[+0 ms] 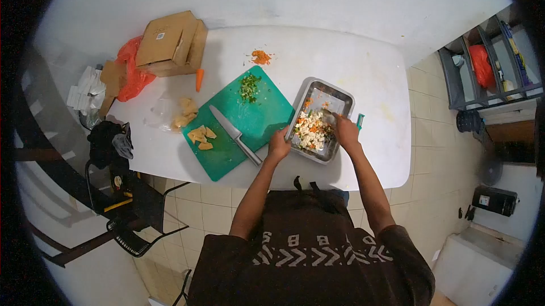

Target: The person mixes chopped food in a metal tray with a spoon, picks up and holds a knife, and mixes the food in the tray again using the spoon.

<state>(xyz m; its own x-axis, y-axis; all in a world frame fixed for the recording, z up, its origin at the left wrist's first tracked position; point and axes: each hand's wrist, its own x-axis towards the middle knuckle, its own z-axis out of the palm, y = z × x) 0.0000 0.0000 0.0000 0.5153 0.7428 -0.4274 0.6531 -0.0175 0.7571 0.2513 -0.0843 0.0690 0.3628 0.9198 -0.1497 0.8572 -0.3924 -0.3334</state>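
Head view, only view. Step in hand, as judged: working through a chopped mix (313,130) in a metal tray (335,95), right of centre in the frame, on the white table (380,153). Next move seems to call for a steady tray while the mix is turned toward the tray's bare upper end; risk of spill over the near rim looks modest. Left hand (278,144): closed on the tray's left rim, forearm rising from the lower middle of the frame, wrist nearly straight. Right hand (345,130): over the tray's right rim, forearm coming up from the lower right, fingers apparently curled inward above the mix. A grey sliver (328,114) shows at its fingertips, possibly a utensil; cannot tell whether it is gripped. Green peeler (360,121) just beyond that hand, to the right. Left of the tray: green board (267,118), bearing chopped greens (248,87) near its upper corner, yellow pieces (197,134) at its left, and a knife (233,134), blade on the board, handle past the lower edge. Carrot (199,80) and orange shreds (261,57) lie off the board, upper left and top centre.
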